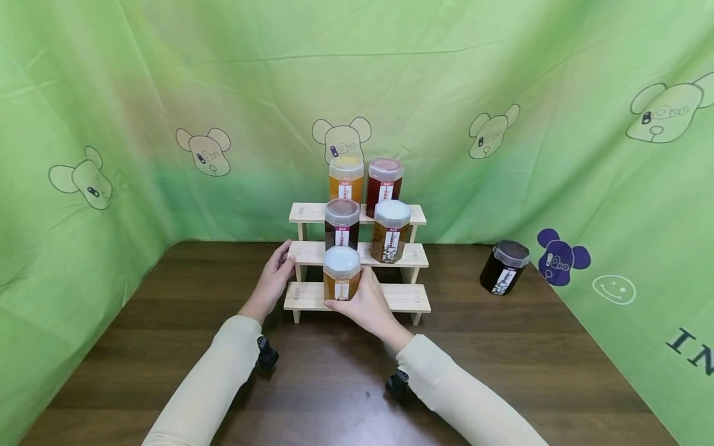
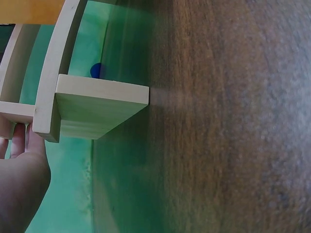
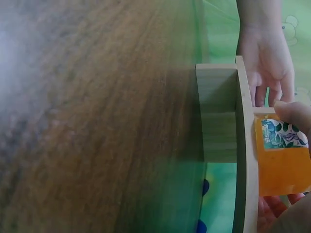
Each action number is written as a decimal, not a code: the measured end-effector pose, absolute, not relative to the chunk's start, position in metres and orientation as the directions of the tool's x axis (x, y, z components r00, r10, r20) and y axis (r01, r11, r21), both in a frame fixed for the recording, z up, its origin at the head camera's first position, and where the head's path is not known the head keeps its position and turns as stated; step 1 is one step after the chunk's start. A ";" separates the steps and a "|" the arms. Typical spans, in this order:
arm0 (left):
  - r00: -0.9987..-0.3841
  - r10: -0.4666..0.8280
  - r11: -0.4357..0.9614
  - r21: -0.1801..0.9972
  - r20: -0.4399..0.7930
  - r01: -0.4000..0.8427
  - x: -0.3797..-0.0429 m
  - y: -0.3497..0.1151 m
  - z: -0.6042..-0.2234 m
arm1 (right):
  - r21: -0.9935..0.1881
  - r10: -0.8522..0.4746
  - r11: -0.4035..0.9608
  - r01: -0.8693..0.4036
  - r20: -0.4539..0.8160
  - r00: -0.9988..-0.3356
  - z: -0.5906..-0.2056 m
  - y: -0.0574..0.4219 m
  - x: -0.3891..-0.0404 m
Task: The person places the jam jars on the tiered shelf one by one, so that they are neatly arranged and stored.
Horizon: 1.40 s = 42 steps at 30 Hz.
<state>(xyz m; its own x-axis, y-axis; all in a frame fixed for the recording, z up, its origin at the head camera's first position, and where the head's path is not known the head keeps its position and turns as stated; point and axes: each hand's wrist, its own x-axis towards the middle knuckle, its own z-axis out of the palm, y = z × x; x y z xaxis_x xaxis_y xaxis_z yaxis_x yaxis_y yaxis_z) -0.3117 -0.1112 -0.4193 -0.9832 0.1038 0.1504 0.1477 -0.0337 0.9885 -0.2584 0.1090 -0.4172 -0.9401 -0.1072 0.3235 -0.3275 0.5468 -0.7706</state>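
My right hand (image 1: 368,305) grips a hexagonal amber jar (image 1: 341,288) with a pale lid, thumb on its front and fingers round its right side. The jar is at the lowest step of a three-step wooden rack (image 1: 409,298), its base close to the board in the right wrist view. At the rack's left side, my left hand (image 1: 274,272) touches the end of the middle step with fairly straight fingers. Behind on that step stand a dark jar (image 1: 342,234) and a brown jar (image 1: 388,243). A yellow-orange jar (image 1: 346,186) and a red jar (image 1: 383,189) stand on top.
Another dark jar (image 1: 504,269) stands on the brown wooden table (image 1: 334,384), right of the rack. A green printed cloth (image 1: 268,87) hangs behind the table and along both sides.
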 end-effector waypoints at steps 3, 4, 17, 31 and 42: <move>-0.983 0.104 -0.027 0.988 0.151 0.149 -0.312 -0.111 -0.419 | -0.766 -0.102 0.558 -0.318 0.317 -0.943 -0.418 0.109 -0.260; -0.983 0.102 -0.026 0.988 0.151 0.149 -0.312 -0.112 -0.419 | -0.766 -0.102 0.559 -0.316 0.315 -0.943 -0.419 0.109 -0.261; -0.985 0.092 -0.031 0.989 0.145 0.143 -0.313 -0.112 -0.422 | -0.784 -0.094 0.544 -0.299 0.298 -0.950 -0.419 0.108 -0.262; -0.982 0.100 -0.036 0.987 0.159 0.156 -0.312 -0.111 -0.421 | -0.778 -0.093 0.557 -0.291 0.290 -0.953 -0.420 0.108 -0.263; -0.983 0.101 -0.032 0.988 0.153 0.151 -0.312 -0.112 -0.420 | -0.745 -0.166 0.584 -0.322 0.279 -0.946 -0.418 0.115 -0.261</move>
